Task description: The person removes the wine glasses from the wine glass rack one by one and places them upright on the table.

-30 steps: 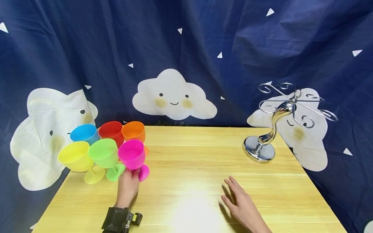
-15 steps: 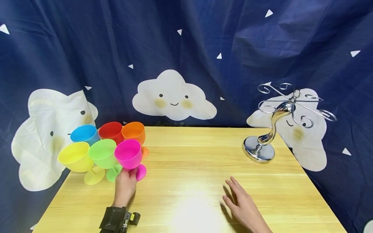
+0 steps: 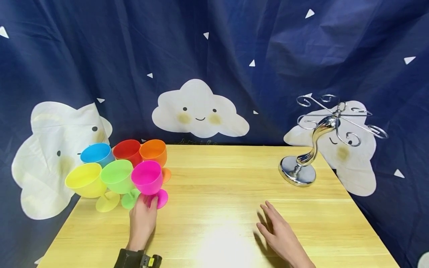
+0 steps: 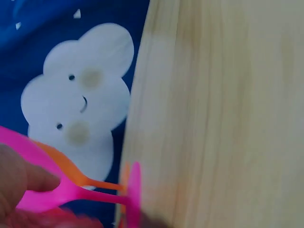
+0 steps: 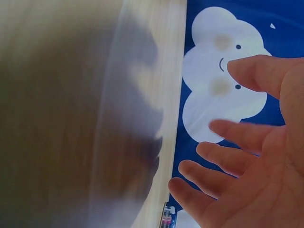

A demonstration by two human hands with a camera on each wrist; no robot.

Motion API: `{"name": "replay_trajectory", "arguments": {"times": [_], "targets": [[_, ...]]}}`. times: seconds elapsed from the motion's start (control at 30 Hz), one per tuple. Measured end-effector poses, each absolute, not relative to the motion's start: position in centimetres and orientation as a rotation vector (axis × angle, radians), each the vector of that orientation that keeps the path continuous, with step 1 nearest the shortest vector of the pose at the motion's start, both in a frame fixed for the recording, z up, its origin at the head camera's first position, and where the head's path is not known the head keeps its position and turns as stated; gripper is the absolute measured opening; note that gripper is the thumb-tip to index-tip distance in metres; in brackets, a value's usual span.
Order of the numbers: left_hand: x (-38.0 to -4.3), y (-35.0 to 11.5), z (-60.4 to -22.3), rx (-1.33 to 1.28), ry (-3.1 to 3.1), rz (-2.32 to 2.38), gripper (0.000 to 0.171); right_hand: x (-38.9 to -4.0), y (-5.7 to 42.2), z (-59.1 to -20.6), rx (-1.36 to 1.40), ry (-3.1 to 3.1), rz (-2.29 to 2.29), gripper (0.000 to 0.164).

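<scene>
My left hand (image 3: pixel 143 217) is at the foot of a magenta goblet (image 3: pixel 147 178), with thumb and fingers spread apart around its lower part. In the left wrist view the thumb (image 4: pixel 40 179) lies beside the bowl, and the thin stem stands free of it. A light green goblet (image 3: pixel 117 176) and a yellow goblet (image 3: pixel 86 181) continue the front row to the left. Behind them stand blue (image 3: pixel 97 154), red (image 3: pixel 128 152) and orange (image 3: pixel 153 152) goblets. My right hand (image 3: pixel 281 236) hovers over the table at the right, holding nothing, its fingers extended.
A chrome stand (image 3: pixel 315 145) with curled wire arms and a round base is at the back right of the wooden table (image 3: pixel 214 178). A dark blue curtain (image 3: pixel 214 56) with white clouds hangs behind the table's far edge.
The magenta goblet shifted left with my left hand, close to the light green one, then stopped. Since then the left hand has loosened and drawn back slightly. The right hand has barely moved.
</scene>
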State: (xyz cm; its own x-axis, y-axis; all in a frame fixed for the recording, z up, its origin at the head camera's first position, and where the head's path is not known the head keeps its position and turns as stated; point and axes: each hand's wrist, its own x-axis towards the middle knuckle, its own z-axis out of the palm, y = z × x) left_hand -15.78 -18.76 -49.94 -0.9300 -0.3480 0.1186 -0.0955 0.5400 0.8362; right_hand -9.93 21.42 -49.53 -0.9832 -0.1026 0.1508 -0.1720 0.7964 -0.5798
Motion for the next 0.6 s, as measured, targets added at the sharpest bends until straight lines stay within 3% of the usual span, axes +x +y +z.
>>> {"name": "replay_trajectory", "arguments": {"times": [0.23, 0.6], "targets": [[-13.3, -17.7, -48.0, 0.472, -2.663, -1.341, 0.063, -10.4, 21.5, -49.0, 0.257, -2.833, 0.92, 0.062], [-10.9, -13.6, -46.8, 0.404, -2.856, -1.252, 0.079, -11.7, 20.7, -47.8, 0.302, -2.89, 0.884, 0.063]]}}
